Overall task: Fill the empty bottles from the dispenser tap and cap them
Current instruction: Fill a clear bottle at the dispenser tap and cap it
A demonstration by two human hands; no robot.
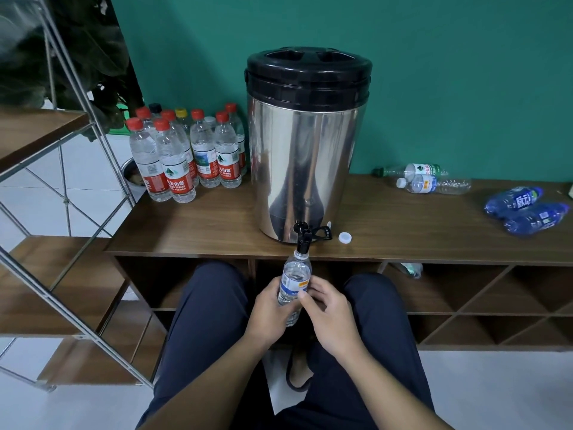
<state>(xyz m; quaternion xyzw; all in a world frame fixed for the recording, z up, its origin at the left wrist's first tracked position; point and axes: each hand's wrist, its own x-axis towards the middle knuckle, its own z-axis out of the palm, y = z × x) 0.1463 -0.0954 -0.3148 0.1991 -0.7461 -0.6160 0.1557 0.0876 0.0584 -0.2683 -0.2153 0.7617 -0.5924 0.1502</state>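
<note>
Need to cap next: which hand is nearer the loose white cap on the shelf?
Right. The right hand lies below the white cap; the left hand grips the bottle, farther left.

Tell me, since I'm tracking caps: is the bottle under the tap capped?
Uncapped: the bottle has its open neck at the tap; a white cap lies nearby.

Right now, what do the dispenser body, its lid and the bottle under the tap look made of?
Dispenser body: polished metal, likely stainless steel, with mirror reflections. Lid: black plastic, apparently, dull with moulded recesses. Bottle: thin clear plastic; see-through, paper-like label.
</note>
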